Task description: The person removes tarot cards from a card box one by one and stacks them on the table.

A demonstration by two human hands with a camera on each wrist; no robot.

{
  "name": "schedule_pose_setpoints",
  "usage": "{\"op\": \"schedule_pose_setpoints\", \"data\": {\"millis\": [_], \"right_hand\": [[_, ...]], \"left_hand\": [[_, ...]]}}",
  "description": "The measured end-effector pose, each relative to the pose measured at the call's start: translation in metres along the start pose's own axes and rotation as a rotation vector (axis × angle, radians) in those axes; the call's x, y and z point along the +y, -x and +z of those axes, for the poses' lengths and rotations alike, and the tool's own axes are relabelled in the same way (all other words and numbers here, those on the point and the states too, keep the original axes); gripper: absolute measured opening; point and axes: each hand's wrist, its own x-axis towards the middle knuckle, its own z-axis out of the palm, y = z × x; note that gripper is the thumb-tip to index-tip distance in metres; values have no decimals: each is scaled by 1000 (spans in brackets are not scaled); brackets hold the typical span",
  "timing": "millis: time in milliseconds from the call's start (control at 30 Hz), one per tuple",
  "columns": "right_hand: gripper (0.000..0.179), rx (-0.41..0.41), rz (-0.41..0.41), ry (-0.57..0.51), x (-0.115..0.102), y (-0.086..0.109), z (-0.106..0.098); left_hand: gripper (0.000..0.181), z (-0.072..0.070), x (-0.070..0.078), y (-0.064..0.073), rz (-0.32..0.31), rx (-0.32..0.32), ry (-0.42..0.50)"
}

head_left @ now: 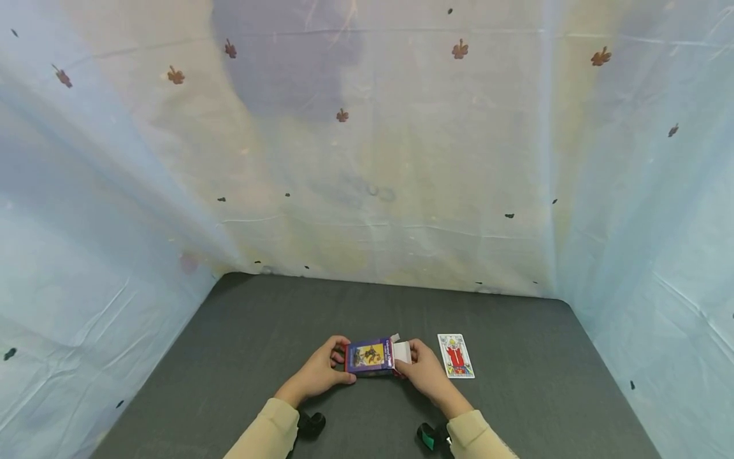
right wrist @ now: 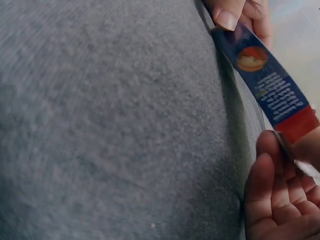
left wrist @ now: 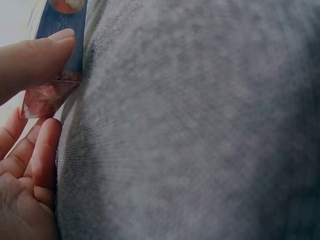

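A blue and purple tarot card box [head_left: 369, 358] with a yellow picture lies between both hands, low over the dark table. My left hand [head_left: 321, 371] holds its left end, thumb on the near side, fingers at the end and far side. At the open right end, my right hand [head_left: 427, 371] pinches a white piece [head_left: 402, 350]; whether this is the lid flap or a card I cannot tell. A small side flap sticks up there. The right wrist view has the box's blue side [right wrist: 280, 92] and red end beside curled right fingers [right wrist: 270, 185].
One loose card [head_left: 456, 356] with a red figure lies face up to the right of the right hand. The dark grey table [head_left: 275, 312] is bordered by hanging pale cloth [head_left: 401, 159] at the back and sides. Black straps [head_left: 312, 424] are at both wrists.
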Motion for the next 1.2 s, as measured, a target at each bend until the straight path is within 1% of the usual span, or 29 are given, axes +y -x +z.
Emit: {"op": "schedule_pose_setpoints", "data": {"millis": [167,333,500,567,700,800,1000,1033,1100,1200], "right_hand": [[41,55,-12,73,-1,1,1],[55,134,-13,110,-1,0,1],[59,213,-48,197,-1,-1,1],[55,234,-66,226,0,-1,1],[35,253,-102,295,0,-1,2],[24,261,-104,347,1,0,3],[24,298,-69,418,1,2,4],[24,295,-75,418,1,2,4],[22,272,-112,412,2,2,4],[19,200,-143,339,3,2,2]], "left_hand": [[74,1,-1,-1,2,-9,1],[74,1,0,-1,1,-11,7],[74,0,2,-1,-1,-9,8],[74,0,2,-1,-2,-10,11],[74,0,2,-1,1,-16,11],[74,0,2,0,3,-16,10],[74,1,3,0,-1,-6,10],[74,1,2,0,-1,-4,9],[74,2,2,0,-2,1,8],[74,2,1,0,-4,9,2]]}}
